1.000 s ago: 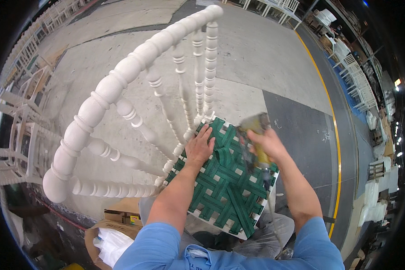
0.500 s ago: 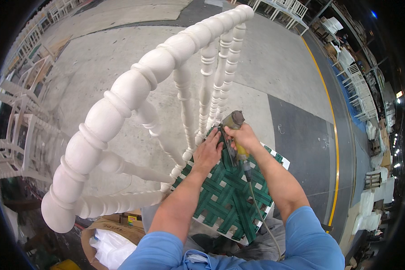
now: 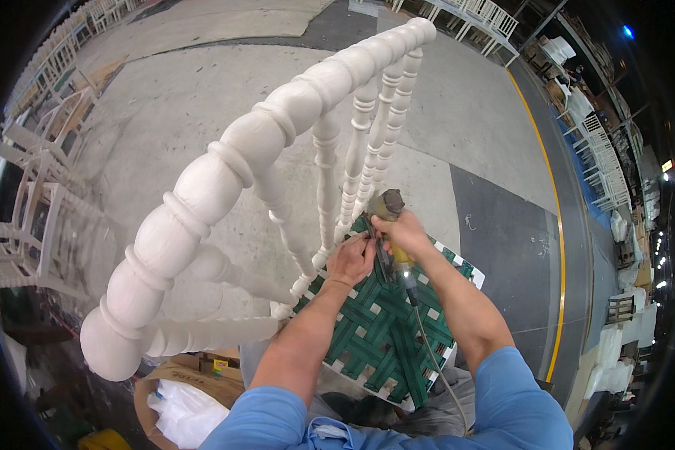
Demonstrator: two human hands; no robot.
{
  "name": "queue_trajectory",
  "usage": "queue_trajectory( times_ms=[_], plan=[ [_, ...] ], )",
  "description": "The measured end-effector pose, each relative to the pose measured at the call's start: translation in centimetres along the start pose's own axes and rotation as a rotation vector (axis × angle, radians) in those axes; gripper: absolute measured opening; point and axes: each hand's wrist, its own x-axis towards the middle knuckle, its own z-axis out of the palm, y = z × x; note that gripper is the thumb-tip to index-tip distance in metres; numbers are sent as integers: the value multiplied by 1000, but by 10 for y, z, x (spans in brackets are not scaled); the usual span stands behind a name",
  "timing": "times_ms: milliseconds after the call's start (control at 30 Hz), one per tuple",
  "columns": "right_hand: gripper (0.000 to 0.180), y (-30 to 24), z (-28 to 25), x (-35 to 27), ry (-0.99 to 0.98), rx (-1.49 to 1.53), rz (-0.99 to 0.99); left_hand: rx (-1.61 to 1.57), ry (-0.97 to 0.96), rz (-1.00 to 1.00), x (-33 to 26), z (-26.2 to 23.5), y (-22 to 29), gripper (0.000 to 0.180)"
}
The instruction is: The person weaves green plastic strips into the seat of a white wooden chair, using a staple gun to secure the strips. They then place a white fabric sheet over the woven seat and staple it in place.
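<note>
A white turned-wood chair (image 3: 225,159) stands in front of me, its spindled back on the left and its seat of woven green webbing (image 3: 375,319) under my hands. My right hand (image 3: 405,231) is wrapped round the grip of a yellow and grey air stapler (image 3: 402,255), whose long body rests low over the seat's back edge. Close beside its nose, my left hand (image 3: 350,260) has its fingers bent and drawn together on the webbing; the fingertips are partly hidden. A loose-looking green strip (image 3: 407,352) lies across the weave. The stapler's hose (image 3: 431,349) trails toward my lap.
An open cardboard box (image 3: 154,409) with white plastic (image 3: 187,412) sits at the lower left. White chair frames (image 3: 45,217) stand along the left. More white chairs (image 3: 604,161) and wrapped goods line the right, beyond a yellow floor line (image 3: 559,247).
My left hand's fingers have gone from stretched out to bent and gathered beside the stapler. The chair back appears slightly shifted right and down in view. The stapler stays in my right hand.
</note>
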Motion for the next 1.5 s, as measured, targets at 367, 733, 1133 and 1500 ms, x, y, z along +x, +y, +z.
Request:
queue_trajectory(
  times_ms=[367,733,1133,1500],
  plan=[
    [24,5,0,-5,-2,7,-2,11,-76,-26,0,-3,2,31],
    [26,8,-10,-7,80,-80,-25,8,17,-21,-1,0,-3,27],
    [36,15,-99,-188,311,317,40,174,-6,115,15,-1,-22,29],
    [37,189,-202,-545,1059,489,255,-449,-546,-293,-80,-76,58,40]
  ],
)
